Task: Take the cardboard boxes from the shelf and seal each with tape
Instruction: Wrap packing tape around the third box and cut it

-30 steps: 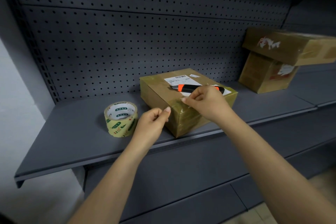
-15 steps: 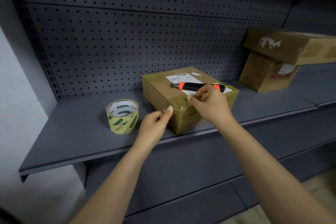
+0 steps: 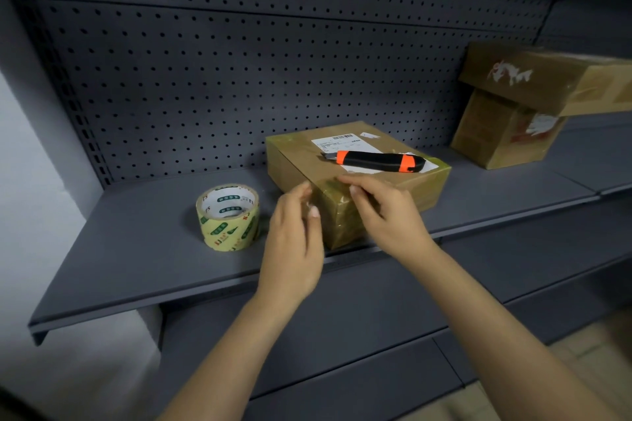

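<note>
On a dark grey metal shelf [image 3: 136, 249] backed by a perforated panel [image 3: 239, 79], seen from above:

- A roll of clear tape [image 3: 228, 217] with green print is sitting flat on the shelf at the left, just beside the left hand.
- The left hand [image 3: 294, 243] is hovering at the left face of the near corner of a cardboard box [image 3: 362, 195]. It is blurred with its fingers loosely bent, so I cannot tell whether it is pinching anything or touching the box.
- The box, glossy with tape, is sitting at the middle of the shelf, turned corner-first toward the front edge.
- An orange and black utility knife [image 3: 374, 161] is lying on the box top, across a white shipping label [image 3: 337, 143].
- The right hand [image 3: 386, 215] is resting on the same near corner, its fingertips pressing along the top edge and gripping nothing.
- Two more cardboard boxes are sitting well apart at the far right, a long one [image 3: 547, 79] lying across a smaller one [image 3: 496, 137].
</note>
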The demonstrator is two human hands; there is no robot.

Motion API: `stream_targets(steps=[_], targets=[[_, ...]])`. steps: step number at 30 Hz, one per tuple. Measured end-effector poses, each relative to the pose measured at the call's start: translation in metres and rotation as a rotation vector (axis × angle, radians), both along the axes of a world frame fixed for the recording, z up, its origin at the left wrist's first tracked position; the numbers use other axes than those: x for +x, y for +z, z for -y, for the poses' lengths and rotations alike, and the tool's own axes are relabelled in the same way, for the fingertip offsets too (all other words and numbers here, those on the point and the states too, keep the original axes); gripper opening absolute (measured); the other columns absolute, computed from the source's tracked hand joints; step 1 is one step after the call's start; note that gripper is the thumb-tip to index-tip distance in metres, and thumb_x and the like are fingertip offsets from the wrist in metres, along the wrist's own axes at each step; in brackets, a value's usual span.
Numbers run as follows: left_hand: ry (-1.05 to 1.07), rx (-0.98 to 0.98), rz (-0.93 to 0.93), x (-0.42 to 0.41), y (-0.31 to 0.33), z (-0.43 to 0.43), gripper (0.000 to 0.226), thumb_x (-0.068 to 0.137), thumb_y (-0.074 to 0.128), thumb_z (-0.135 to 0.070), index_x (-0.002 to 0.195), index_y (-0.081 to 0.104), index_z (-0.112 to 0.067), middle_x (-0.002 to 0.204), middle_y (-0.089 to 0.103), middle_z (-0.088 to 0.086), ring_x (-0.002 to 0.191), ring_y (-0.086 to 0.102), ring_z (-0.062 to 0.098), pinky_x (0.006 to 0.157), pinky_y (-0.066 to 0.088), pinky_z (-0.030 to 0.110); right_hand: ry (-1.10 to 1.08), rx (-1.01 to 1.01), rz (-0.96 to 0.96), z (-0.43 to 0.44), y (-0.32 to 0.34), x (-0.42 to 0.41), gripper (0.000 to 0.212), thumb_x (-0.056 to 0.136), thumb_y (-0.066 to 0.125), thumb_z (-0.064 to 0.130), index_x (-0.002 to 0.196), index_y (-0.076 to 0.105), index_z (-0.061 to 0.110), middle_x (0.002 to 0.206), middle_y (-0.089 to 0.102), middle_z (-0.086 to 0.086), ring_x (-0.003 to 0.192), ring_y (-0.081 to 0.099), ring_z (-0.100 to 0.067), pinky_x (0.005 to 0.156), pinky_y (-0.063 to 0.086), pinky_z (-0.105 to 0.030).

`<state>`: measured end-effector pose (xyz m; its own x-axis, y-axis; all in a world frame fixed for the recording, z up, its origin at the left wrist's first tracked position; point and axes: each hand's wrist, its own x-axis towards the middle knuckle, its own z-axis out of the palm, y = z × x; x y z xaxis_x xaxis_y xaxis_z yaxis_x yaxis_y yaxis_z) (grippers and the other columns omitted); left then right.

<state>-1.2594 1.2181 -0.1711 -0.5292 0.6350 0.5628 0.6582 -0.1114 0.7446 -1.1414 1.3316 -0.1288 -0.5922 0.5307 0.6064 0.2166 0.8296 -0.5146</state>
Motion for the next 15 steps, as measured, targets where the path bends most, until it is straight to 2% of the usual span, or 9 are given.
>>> stream_targets(steps=[1,2,3,5,8,11,15], targets=[[-0.071,-0.035,-0.030,0.006,0.000,-0.001,0.053,0.104,0.033,-0.032,0.154,0.025,-0.015,0.154,0.030,-0.008,0.142,0.029,0.005,0.114,0.022,0.014,0.020,-0.004,0.002,-0.001,-0.001,0.001,0.029,0.100,0.052,0.011,0.124,0.067,0.016,0.122,0.067,0.004,0.114,0.057,-0.003,0.095,0.038,-0.006],[-0.135,-0.075,-0.055,0.012,-0.001,-0.004,0.061,0.104,0.028,-0.036,0.157,0.005,-0.016,0.162,0.009,-0.010,0.149,0.009,0.001,0.117,0.009,0.012,0.041,0.003,0.015,-0.002,-0.002,0.003,0.030,0.100,0.050,0.009,0.126,0.065,0.015,0.125,0.066,0.003,0.117,0.055,-0.003,0.098,0.037,-0.006],[-0.187,-0.109,-0.076,0.017,-0.004,-0.006,0.064,0.104,0.025,-0.040,0.153,-0.010,-0.020,0.161,-0.009,-0.013,0.148,-0.006,-0.003,0.118,0.000,0.013,0.062,0.022,0.038,-0.004,-0.003,0.004,0.032,0.101,0.049,0.008,0.129,0.063,0.014,0.129,0.064,0.001,0.122,0.052,-0.002,0.101,0.035,-0.008],[-0.219,-0.146,-0.106,0.024,-0.012,-0.011,0.067,0.104,0.021,-0.049,0.144,-0.027,-0.027,0.155,-0.032,-0.015,0.145,-0.023,-0.003,0.118,-0.010,0.016,0.108,0.064,0.099,-0.006,-0.006,0.005,0.035,0.101,0.046,0.007,0.132,0.060,0.012,0.136,0.059,0.000,0.132,0.046,-0.003,0.110,0.031,-0.014],[-0.185,-0.155,-0.114,0.026,-0.020,-0.014,0.074,0.098,0.019,-0.055,0.138,-0.038,-0.029,0.152,-0.042,-0.013,0.144,-0.028,0.001,0.116,-0.013,0.015,0.162,0.106,0.165,-0.011,-0.005,0.009,0.039,0.099,0.043,0.008,0.135,0.058,0.011,0.142,0.054,0.000,0.138,0.039,-0.005,0.116,0.026,-0.020],[-0.170,-0.191,-0.096,0.031,-0.025,-0.012,0.079,0.103,0.027,-0.047,0.136,-0.042,-0.027,0.151,-0.045,-0.012,0.143,-0.030,0.001,0.116,-0.012,0.015,0.196,0.124,0.212,-0.014,-0.005,0.011,0.042,0.098,0.042,0.008,0.137,0.056,0.010,0.144,0.052,-0.001,0.140,0.037,-0.006,0.118,0.026,-0.025],[-0.149,-0.290,-0.127,0.033,-0.026,-0.004,0.077,0.105,0.026,-0.041,0.135,-0.042,-0.024,0.148,-0.047,-0.010,0.140,-0.034,-0.002,0.110,-0.017,0.011,0.196,0.117,0.206,-0.016,-0.005,0.012,0.044,0.095,0.044,0.001,0.137,0.056,0.010,0.144,0.051,-0.001,0.140,0.037,-0.006,0.118,0.026,-0.025]])
